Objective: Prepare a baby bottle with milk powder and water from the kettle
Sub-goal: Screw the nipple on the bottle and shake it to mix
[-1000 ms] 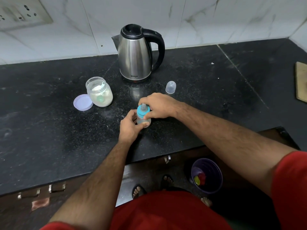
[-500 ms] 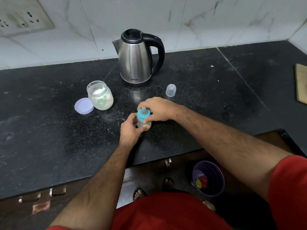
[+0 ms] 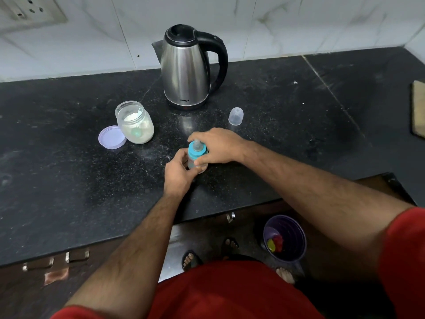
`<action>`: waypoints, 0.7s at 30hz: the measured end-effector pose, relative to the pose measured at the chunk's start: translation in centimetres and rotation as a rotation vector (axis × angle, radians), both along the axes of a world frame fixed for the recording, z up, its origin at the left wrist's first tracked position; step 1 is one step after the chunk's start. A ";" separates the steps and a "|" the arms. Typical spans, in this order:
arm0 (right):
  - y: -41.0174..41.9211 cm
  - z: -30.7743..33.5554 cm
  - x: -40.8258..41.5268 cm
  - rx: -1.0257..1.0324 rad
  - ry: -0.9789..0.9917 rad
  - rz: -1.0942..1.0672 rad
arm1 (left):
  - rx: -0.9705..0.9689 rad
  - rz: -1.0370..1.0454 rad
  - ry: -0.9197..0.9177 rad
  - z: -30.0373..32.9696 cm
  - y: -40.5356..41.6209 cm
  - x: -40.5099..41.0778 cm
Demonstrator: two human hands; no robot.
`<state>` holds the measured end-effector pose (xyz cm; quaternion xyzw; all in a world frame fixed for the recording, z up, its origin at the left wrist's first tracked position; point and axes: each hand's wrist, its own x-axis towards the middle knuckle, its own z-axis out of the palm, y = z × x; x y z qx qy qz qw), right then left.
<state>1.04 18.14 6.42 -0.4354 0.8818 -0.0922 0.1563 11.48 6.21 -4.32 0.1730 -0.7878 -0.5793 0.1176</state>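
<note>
Both arms reach forward, left hand and right hand close together, fingers curled.

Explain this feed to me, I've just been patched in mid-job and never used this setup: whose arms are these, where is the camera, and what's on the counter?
There is no machine here. A person works with bare hands, and the single wide-angle camera sits on their head, looking forward and down, so the arms come in from the bottom of the picture.

The left hand holds the body of a small baby bottle, and the right hand grips its blue screw collar, which carries the teat.

On the black counter stand a steel kettle, an open jar of milk powder with its purple lid lying beside it, and the bottle's clear cap, set apart to the right. A purple bucket stands on the floor below.
</note>
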 end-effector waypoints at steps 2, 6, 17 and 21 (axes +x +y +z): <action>0.1 0.1 -0.1 -0.008 -0.015 0.013 | 0.006 0.004 -0.003 -0.1 0.0 0.1; 0.4 -1.2 0.6 -0.089 0.033 -0.020 | 0.006 0.020 -0.006 -0.1 0.2 0.1; -0.2 -3.7 4.2 -0.317 0.088 -0.340 | -0.126 0.081 -0.064 -0.1 0.6 0.2; -0.1 -3.1 4.2 -0.331 -0.007 -0.371 | -0.118 0.055 -0.056 0.1 0.3 0.4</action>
